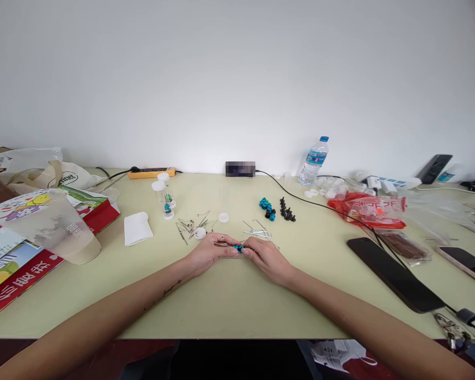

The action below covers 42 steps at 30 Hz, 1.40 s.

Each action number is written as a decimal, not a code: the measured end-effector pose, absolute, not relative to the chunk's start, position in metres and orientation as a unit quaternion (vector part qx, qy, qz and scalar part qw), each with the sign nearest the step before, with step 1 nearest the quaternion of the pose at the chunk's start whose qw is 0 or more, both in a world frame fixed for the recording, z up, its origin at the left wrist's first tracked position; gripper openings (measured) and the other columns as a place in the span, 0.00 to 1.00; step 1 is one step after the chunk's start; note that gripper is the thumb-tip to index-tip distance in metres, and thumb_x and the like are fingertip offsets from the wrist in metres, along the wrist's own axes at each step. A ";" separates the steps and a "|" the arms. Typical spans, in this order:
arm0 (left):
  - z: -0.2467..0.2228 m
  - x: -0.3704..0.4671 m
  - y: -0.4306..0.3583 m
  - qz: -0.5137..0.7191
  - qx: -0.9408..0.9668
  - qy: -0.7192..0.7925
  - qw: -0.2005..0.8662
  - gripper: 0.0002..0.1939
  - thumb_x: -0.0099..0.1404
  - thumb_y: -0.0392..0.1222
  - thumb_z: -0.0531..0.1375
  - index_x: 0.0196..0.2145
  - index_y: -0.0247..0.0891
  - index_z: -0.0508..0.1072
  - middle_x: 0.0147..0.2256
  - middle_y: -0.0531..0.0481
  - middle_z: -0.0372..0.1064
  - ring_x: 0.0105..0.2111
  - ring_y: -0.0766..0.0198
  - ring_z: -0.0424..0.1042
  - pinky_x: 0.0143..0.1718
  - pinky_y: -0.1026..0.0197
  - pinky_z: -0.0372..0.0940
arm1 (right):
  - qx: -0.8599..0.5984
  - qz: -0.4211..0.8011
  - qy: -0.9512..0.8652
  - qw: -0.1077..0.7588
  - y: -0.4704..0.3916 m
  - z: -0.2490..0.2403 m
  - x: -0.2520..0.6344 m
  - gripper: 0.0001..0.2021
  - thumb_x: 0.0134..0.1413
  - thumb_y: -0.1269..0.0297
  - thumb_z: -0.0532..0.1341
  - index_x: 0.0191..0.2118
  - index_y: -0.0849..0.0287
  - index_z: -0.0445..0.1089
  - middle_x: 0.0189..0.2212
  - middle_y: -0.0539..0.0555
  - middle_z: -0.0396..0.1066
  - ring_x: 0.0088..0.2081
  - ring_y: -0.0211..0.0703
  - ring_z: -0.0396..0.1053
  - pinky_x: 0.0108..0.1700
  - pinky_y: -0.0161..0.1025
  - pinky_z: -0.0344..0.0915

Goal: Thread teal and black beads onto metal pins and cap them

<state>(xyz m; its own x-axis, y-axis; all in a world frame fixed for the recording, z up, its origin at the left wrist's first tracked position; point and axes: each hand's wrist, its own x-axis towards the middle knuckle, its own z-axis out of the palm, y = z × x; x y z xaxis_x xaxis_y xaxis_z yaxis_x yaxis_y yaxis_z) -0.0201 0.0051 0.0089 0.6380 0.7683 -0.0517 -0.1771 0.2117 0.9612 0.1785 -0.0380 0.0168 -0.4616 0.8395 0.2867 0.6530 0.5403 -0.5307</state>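
My left hand and my right hand meet low over the middle of the table. Between their fingertips is a small blue part, mostly covered, and both hands pinch it. A thin metal wire lies along my left fingers. Just beyond my left hand are a white round cap and a loose heap of bent wires. Past my right hand lie several straight metal pins. Farther back sit a cluster of blue parts and a group of black parts.
Two clear tubes with small parts inside stand at left, near a folded tissue. A plastic cup rests at far left. At right are a water bottle, a red bag, a black phone and a cable.
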 end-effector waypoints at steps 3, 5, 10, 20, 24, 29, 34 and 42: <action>0.007 -0.020 0.006 0.329 0.516 0.272 0.742 0.14 0.49 0.38 0.67 0.35 0.33 0.76 0.35 0.44 0.74 0.38 0.58 0.72 0.48 0.55 0.62 | -0.469 0.187 -0.820 0.268 -0.039 0.016 0.178 0.09 0.62 0.58 0.49 0.40 0.56 0.61 0.33 0.52 0.68 0.32 0.40 0.65 0.32 0.37 0.59; 0.006 -0.020 0.006 0.334 0.501 0.272 0.751 0.13 0.49 0.38 0.67 0.35 0.33 0.75 0.34 0.44 0.74 0.36 0.59 0.72 0.46 0.55 0.63 | -0.482 0.203 -0.809 0.269 -0.039 0.016 0.178 0.10 0.60 0.56 0.52 0.41 0.56 0.59 0.32 0.51 0.68 0.29 0.40 0.64 0.31 0.37 0.59; 0.005 -0.020 0.006 0.339 0.515 0.276 0.737 0.13 0.48 0.39 0.68 0.34 0.34 0.76 0.34 0.45 0.74 0.37 0.59 0.72 0.45 0.56 0.63 | -0.458 0.188 -0.824 0.275 -0.039 0.017 0.178 0.10 0.63 0.57 0.48 0.39 0.56 0.62 0.34 0.52 0.67 0.32 0.40 0.65 0.33 0.37 0.60; 0.009 -0.018 0.003 0.366 0.510 0.293 0.721 0.12 0.47 0.40 0.68 0.32 0.35 0.76 0.35 0.46 0.74 0.37 0.59 0.71 0.44 0.56 0.63 | -0.466 0.227 -0.804 0.291 -0.039 0.020 0.177 0.12 0.60 0.54 0.50 0.44 0.55 0.58 0.28 0.48 0.64 0.28 0.39 0.63 0.31 0.36 0.59; 0.009 -0.017 0.003 0.372 0.526 0.292 0.707 0.12 0.48 0.40 0.67 0.32 0.34 0.76 0.33 0.45 0.74 0.36 0.59 0.71 0.43 0.56 0.63 | -0.458 0.227 -0.810 0.289 -0.034 0.019 0.176 0.15 0.64 0.57 0.44 0.32 0.57 0.62 0.27 0.50 0.64 0.30 0.39 0.63 0.32 0.37 0.58; 0.008 -0.017 0.003 0.392 0.521 0.309 0.692 0.12 0.49 0.42 0.66 0.32 0.35 0.75 0.34 0.45 0.74 0.36 0.58 0.71 0.40 0.57 0.64 | -0.484 0.323 -0.749 0.318 -0.034 0.019 0.171 0.14 0.56 0.54 0.55 0.44 0.55 0.56 0.27 0.46 0.62 0.25 0.36 0.61 0.26 0.33 0.57; 0.010 -0.018 0.004 0.409 0.533 0.297 0.678 0.11 0.51 0.42 0.66 0.32 0.35 0.75 0.32 0.46 0.74 0.37 0.59 0.71 0.44 0.57 0.62 | -0.474 0.334 -0.747 0.325 -0.030 0.018 0.162 0.20 0.64 0.51 0.41 0.32 0.58 0.62 0.22 0.48 0.62 0.27 0.37 0.63 0.32 0.36 0.60; 0.008 -0.020 0.007 0.420 0.502 0.292 0.697 0.11 0.51 0.42 0.66 0.32 0.34 0.75 0.33 0.45 0.73 0.36 0.61 0.71 0.44 0.57 0.62 | -0.444 0.405 -0.705 0.375 -0.028 0.013 0.161 0.15 0.56 0.51 0.55 0.42 0.55 0.55 0.33 0.49 0.64 0.25 0.35 0.62 0.27 0.34 0.60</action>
